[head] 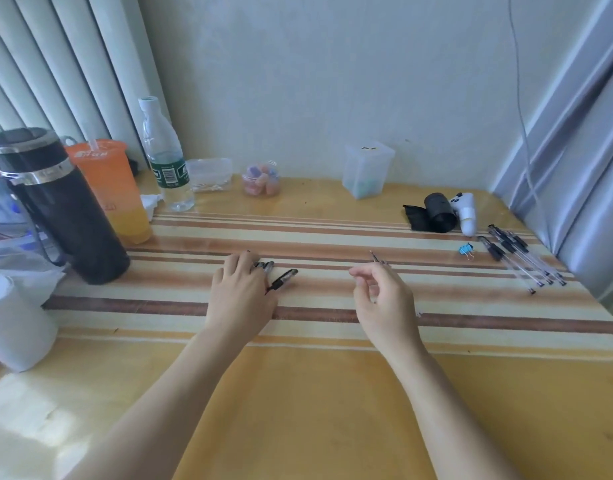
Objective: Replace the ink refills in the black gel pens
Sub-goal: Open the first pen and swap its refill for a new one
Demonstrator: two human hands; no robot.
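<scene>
Head view shows the left hand [241,292] pressed palm-down on a small cluster of black gel pens [268,268] lying on the striped tablecloth [332,233]. One black pen [282,280] pokes out from under the fingers toward the right hand; two or three more tips show beside the knuckles, though the exact count under the hand cannot be told. The right hand [381,296], well apart from the cluster, pinches a thin refill [377,258] between thumb and fingers, its tip pointing away from the person.

My judgement is that a pen is about to be picked out for this refill. To do it well, the left hand should lift one pen clear of the others instead of rolling the whole lot, hold its barrel steady, and the refill should go in straight, tip first, without bending.

Further from the cluster, past the right hand, lies a row of about five clear-barrelled pens [519,258] with black caps, and one blue binder clip [466,250] just beside them. Beyond those sit one black roll [438,213] and one white controller [466,213]. On the other side of the cluster stand one black flask [66,209], one orange cup [114,188] and one water bottle [165,157].
</scene>
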